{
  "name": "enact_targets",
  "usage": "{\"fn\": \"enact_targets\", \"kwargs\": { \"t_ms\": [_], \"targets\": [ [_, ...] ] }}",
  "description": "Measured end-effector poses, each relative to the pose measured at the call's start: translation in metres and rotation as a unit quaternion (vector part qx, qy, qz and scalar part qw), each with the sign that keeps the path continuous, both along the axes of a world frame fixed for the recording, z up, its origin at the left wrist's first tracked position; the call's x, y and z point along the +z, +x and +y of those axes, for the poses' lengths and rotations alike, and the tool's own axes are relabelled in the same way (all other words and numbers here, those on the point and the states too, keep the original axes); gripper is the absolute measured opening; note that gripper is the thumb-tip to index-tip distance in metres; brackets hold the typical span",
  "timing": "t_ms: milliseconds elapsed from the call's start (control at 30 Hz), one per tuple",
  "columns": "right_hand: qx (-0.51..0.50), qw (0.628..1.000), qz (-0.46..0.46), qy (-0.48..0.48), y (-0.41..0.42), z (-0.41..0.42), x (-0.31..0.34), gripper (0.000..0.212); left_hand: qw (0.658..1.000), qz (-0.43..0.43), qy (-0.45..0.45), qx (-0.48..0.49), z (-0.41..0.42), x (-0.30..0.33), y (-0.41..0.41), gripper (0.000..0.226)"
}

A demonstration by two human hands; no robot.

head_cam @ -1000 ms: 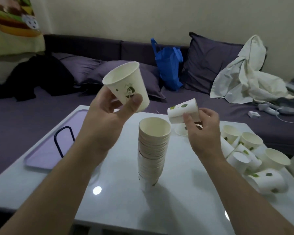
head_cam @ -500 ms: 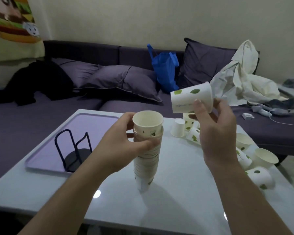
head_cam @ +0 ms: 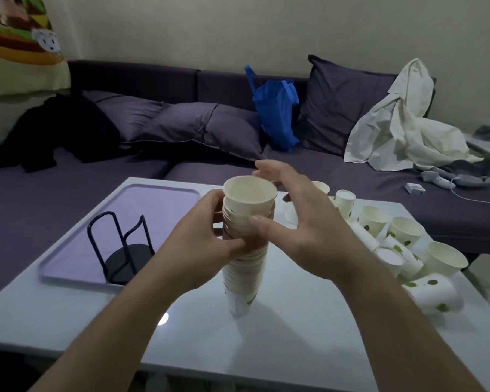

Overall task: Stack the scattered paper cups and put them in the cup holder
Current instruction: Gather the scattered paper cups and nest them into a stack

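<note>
Purple sofa cushions and a blue bag (head_cam: 276,114) fill the background behind a white counter (head_cam: 309,329). At the middle of the counter stands a tall stack of paper cups (head_cam: 245,244), mouths up. The left hand (head_cam: 201,239) wraps round the upper part of the stack, thumb across the front. The right hand (head_cam: 297,219) curves round the stack's top from the far side, thumb pressed against the rims; the tilted cup it held half a second ago is no longer separate and now appears to sit as the top cup (head_cam: 250,195) of the stack. A second ago the left hand held a cup of its own, which has also gone onto the stack. So the pile has grown by two cups. Loose cups (head_cam: 402,236) lie scattered along the counter's right edge, some on their sides, so stacking is not finished. The black wire cup holder (head_cam: 122,250) stands empty on a lilac tray (head_cam: 77,267) near the counter's left edge, apart from the stack
</note>
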State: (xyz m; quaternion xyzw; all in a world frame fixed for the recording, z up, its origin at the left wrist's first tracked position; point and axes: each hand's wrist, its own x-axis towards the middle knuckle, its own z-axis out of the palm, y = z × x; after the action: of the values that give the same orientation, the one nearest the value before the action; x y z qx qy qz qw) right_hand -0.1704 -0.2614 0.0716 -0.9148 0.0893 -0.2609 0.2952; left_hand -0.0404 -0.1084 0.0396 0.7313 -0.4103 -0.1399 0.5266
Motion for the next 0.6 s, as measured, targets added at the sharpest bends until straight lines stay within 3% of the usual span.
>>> {"fn": "enact_targets", "kwargs": {
  "t_ms": [133, 333, 467, 600],
  "targets": [
    [0.034, 0.998, 0.051, 0.034, -0.004, -0.003, -0.002, 0.081, 1.000, 0.000, -0.003, 0.002, -0.001, 0.000, -0.001, 0.070],
    [0.009, 0.989, 0.012, 0.147, -0.011, -0.012, -0.008, 0.073, 1.000, 0.003, 0.005, 0.005, -0.001, 0.002, -0.003, 0.079],
    [-0.161, 0.978, 0.037, 0.127, -0.017, -0.027, -0.019, 0.050, 1.000, 0.013, -0.015, 0.018, 0.005, 0.007, -0.009, 0.093],
    [-0.354, 0.918, 0.177, 0.025, -0.040, -0.056, -0.044, 0.051, 0.998, 0.005, -0.044, 0.051, 0.014, 0.006, -0.016, 0.093]
  ]
}}
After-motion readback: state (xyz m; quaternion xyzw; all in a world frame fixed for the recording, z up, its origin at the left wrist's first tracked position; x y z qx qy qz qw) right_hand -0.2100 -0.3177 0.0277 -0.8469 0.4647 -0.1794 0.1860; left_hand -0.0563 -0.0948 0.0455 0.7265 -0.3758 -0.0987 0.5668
